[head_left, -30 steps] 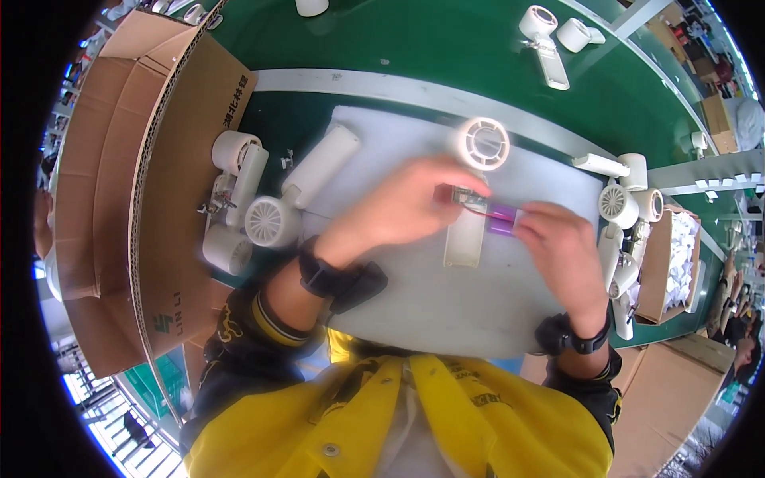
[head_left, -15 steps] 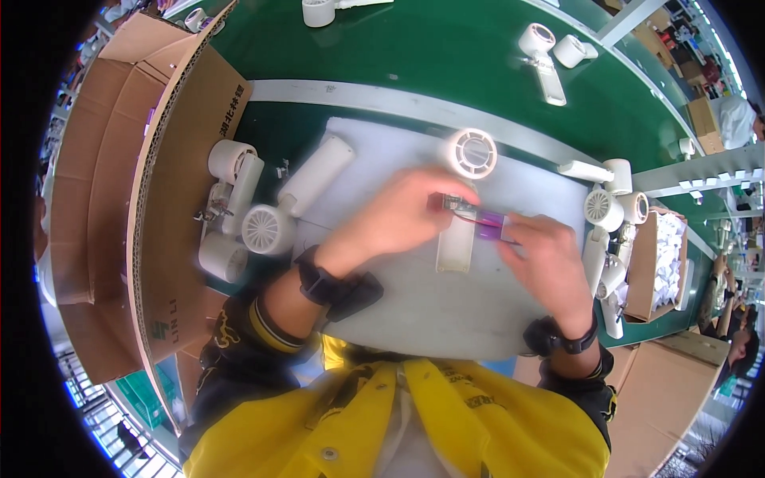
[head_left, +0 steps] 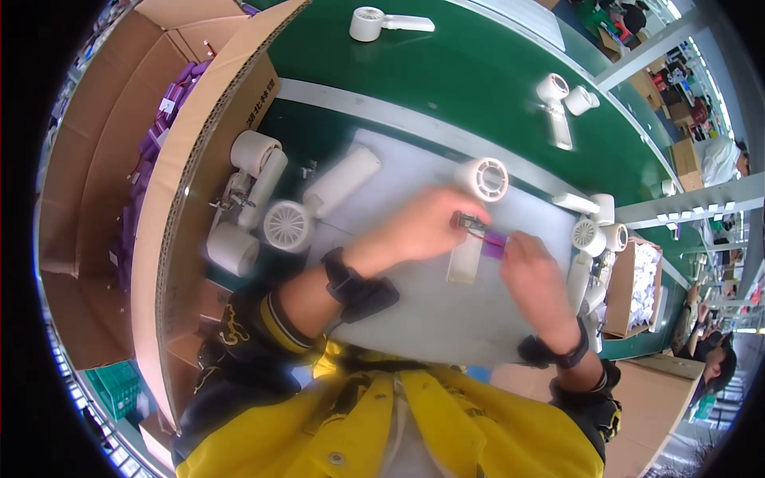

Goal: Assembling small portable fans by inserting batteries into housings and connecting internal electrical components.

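My left hand (head_left: pixel 434 225) is closed on a small circuit board (head_left: pixel 470 224), pinched at the fingertips. Closed fingers of my right hand (head_left: pixel 532 279) grip a purple battery (head_left: pixel 494 244), which a thin red wire appears to join to the board. Under both hands a white handheld fan (head_left: pixel 462 267) lies on the pale work mat (head_left: pixel 398 307), its round head (head_left: pixel 488 178) pointing away from me. My left hand hides part of its handle. Left of my left wrist, another white fan (head_left: pixel 288 226) rests at the mat's edge.
At left stands a tall open cardboard box (head_left: pixel 203 183) with many purple batteries (head_left: pixel 159 131). White fan parts (head_left: pixel 233 248) lie beside it; more fans (head_left: pixel 588 237) and a carton of white pieces (head_left: pixel 637 291) are at right. Beyond a metal rail, fans (head_left: pixel 366 24) sit on a green surface.
The view has swung left, showing the batteries inside the cardboard box. Both hands keep hold of the board and the battery, with the battery now closer to the left fingers.
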`<control>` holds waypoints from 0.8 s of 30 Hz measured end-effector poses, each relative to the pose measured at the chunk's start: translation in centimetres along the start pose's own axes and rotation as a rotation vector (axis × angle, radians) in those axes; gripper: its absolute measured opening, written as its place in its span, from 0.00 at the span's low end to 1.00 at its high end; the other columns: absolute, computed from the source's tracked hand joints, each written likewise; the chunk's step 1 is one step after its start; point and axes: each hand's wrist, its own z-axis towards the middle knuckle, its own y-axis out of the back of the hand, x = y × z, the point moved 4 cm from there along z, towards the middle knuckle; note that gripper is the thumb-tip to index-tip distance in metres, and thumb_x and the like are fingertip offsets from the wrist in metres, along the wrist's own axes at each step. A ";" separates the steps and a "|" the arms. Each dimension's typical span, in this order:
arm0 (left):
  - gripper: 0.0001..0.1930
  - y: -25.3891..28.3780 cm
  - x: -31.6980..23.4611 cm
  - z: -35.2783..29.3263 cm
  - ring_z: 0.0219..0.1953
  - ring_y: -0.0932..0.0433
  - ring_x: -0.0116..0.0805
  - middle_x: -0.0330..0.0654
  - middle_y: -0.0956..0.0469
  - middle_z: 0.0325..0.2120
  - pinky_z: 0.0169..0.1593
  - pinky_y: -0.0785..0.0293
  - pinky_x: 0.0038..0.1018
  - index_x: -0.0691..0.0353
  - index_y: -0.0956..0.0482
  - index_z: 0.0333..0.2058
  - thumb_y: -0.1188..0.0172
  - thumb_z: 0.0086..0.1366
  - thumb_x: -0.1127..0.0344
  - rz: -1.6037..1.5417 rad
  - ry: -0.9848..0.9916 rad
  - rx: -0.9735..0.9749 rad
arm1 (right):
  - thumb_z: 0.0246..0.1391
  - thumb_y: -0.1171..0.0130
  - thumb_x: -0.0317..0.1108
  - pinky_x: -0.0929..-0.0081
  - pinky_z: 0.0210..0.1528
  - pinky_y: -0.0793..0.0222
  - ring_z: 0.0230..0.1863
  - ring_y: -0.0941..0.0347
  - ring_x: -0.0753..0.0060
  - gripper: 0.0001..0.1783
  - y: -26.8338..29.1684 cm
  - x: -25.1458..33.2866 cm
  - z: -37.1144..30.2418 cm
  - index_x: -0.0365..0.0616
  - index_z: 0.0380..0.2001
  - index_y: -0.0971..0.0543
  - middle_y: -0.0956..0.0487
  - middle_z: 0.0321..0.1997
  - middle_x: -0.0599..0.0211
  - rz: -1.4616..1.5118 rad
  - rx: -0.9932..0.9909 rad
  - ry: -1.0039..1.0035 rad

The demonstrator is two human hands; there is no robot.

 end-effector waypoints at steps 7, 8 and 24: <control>0.18 -0.7 0.5 -0.1 0.31 0.23 0.39 0.46 0.21 0.36 0.38 0.25 0.30 0.59 0.17 0.40 0.41 0.50 0.81 -0.033 0.022 -0.027 | 0.47 0.43 0.22 0.56 0.39 0.29 0.38 0.29 0.46 0.08 2.0 -2.0 1.7 0.31 0.31 0.29 0.31 0.33 0.49 0.158 0.150 0.059; 0.18 -0.7 0.6 -0.1 0.31 0.23 0.39 0.46 0.21 0.36 0.37 0.25 0.31 0.59 0.17 0.40 0.41 0.50 0.81 -0.024 0.029 -0.031 | 0.48 0.44 0.23 0.56 0.39 0.31 0.38 0.29 0.46 0.08 2.3 -2.6 2.0 0.32 0.32 0.29 0.30 0.33 0.49 0.189 0.182 0.069; 0.19 -0.9 0.9 -0.2 0.30 0.23 0.37 0.45 0.22 0.35 0.36 0.25 0.29 0.58 0.16 0.40 0.41 0.49 0.82 -0.109 0.043 -0.005 | 0.46 0.33 0.46 0.58 0.52 0.26 0.46 0.23 0.39 0.30 0.6 -27.0 17.4 0.32 0.44 0.23 0.21 0.45 0.37 -0.042 0.293 -0.553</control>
